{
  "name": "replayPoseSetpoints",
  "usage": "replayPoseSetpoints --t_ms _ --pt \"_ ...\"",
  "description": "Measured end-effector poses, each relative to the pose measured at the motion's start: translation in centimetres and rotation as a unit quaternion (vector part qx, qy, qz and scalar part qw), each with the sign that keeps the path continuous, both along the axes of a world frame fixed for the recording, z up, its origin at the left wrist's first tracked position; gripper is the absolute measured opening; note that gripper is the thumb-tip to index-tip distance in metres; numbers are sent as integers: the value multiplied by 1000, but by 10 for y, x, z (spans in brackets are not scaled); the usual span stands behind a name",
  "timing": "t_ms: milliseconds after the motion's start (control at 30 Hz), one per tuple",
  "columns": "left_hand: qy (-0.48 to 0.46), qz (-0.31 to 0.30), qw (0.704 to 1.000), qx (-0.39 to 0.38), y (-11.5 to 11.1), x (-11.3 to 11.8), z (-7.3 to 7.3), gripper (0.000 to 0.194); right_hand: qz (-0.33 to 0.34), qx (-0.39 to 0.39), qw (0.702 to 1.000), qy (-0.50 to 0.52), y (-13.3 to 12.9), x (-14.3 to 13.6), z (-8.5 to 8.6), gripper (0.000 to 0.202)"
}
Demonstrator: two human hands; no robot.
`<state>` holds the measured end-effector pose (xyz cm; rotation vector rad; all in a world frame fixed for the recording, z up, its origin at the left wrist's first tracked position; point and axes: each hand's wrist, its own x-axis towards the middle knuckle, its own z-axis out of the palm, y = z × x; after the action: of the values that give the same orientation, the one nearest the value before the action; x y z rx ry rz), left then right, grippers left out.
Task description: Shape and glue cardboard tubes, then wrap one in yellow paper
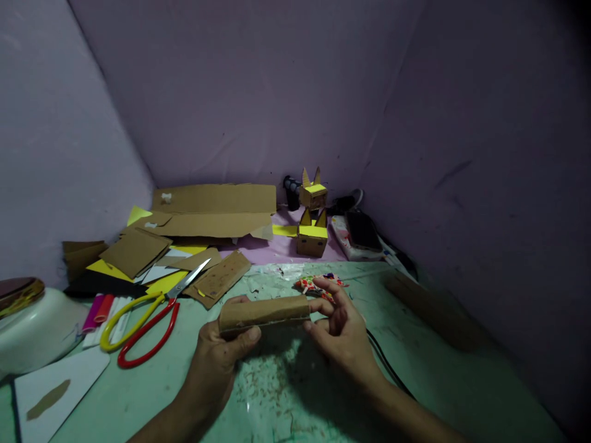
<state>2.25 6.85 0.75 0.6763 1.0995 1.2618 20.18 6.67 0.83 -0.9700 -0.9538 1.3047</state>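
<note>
Bare forearms (184, 400) come in at the near edge, and between the hands, above the green tabletop (323, 400), is the long brown cardboard roll (265, 312). The left hand (221, 357) has its fingers closed around the roll's left end, thumb along the near side. The right hand (344, 332) has its fingers mostly open at the roll's right end, touching it, with the index finger raised. Below the roll, brown crumbs (268, 391) dot the tabletop. Left of the roll lie scissors with one yellow and one red handle (150, 317), their blades open only slightly if at all. Beyond the roll are a colourful patterned bundle (318, 284) and two small brown cardboard boxes with pointed ears and yellow tops (312, 245); flat brown cardboard (217, 224) lies beyond it to the left
</note>
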Motion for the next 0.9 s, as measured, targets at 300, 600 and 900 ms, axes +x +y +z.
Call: replayPoseSetpoints --t_ms 300,600,900 --pt "-2 7 999 -52 -3 2 3 68 -9 -20 1000 0 0 -2 5 53" --pt "7 -14 999 -31 -4 0 0 64 -29 -19 999 -12 0 0 6 47" --pt "31 -10 999 -29 -6 1 2 65 -33 -30 999 -12 -1 -1 9 46"
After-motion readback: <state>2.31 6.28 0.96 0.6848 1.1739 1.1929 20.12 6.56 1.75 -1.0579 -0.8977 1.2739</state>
